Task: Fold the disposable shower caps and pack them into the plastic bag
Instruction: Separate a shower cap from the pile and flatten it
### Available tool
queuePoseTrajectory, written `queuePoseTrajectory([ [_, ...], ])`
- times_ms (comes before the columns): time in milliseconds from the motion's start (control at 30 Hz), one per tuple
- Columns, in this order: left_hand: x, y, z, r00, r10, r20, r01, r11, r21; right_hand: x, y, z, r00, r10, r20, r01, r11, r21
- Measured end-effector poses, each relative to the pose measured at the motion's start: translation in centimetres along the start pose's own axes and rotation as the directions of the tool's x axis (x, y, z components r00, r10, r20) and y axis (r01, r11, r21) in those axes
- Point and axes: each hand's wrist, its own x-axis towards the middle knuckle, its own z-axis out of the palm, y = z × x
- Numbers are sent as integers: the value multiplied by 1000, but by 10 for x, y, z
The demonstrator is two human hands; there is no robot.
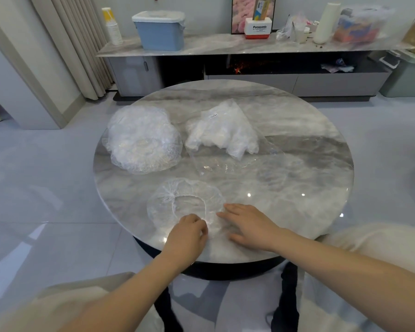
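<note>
A: Nearest, one shower cap (185, 204) lies spread flat at the near edge of the round tabletop (297, 188); how would you expect it to handle?

B: It looks like thin clear film gathered on an elastic band, so I judge it nearly weightless, limp and a bit slippery on that glossy marble; it should crease easily and spring back unless pressed; best taken at the elastic rim, not the loose film.

A: And the hands?

B: The left hand (186, 232) has its fingers curled, pinching the cap's near rim; the right hand (247, 224) lies flat with fingers straight, fingertips touching the cap's right edge and gripping nothing.

A: Farther back?

B: The plastic bag (225, 133) lies mid-table, already holding a white bundle that looks like folded caps, its clear mouth end toward the person; left of it sits a heap of loose caps (141, 140), well apart from the one in hand.
</note>
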Motion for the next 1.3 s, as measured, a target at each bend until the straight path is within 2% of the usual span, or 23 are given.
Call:
queuePoseTrajectory([
  [133, 0, 11, 3, 998, 66, -5, -66, 989, -132, -2, 3, 2, 999, -17, -38, 17, 1000, 11],
  [300, 1, 16, 2, 998, 51, -27, -56, 973, -223, -2, 8, 2, 989, -34, -143, 39, 999, 31],
  [367, 1, 15, 0, 998, 58, -28, -62, 983, -172, -2, 9, 4, 978, -36, -208, 44, 998, 34],
  [467, -2, 12, -2, 999, 43, 30, -44, 998, 34, -2, 12, 3, 963, -66, -263, 74, 997, 18],
  [533, -5, 10, -3, 996, 9, 93, -20, 993, 112, -3, 11, -1, 968, -43, -247, 67, 994, 87],
  [600, -7, 6, -3, 992, -15, 124, 3, 995, 100, -3, 12, -5, 974, 1, -228, 38, 985, 168],
  [700, -3, 3, -9, 995, -57, 87, 59, 998, -22, -6, 10, -11, 983, 74, -168, -15, 943, 333],
  [767, 4, 0, -15, 981, -177, 78, 187, 972, -145, -6, 11, -14, 982, 160, -101, -104, 902, 419],
  [833, 10, -3, -21, 956, -280, 86, 293, 924, -245, -7, 11, -17, 974, 216, -69, -158, 865, 476],
  [933, 17, -8, -28, 928, -353, 119, 372, 856, -358, -7, 11, -20, 964, 266, -7, -217, 799, 561],
  [1033, 21, -15, -30, 891, -404, 206, 452, 753, -479, -5, 14, -17, 958, 286, 33, -248, 763, 597],
  [1100, 22, -17, -28, 879, -429, 208, 474, 740, -478, -3, 16, -14, 956, 291, 37, -254, 760, 599],
  [1200, 24, -19, -21, 885, -448, 129, 460, 794, -397, 0, 16, -15, 956, 285, 63, -262, 740, 619],
  [1300, 26, -19, -17, 900, -432, 52, 424, 844, -329, -1, 13, -18, 972, 226, 70, -226, 801, 555],
])
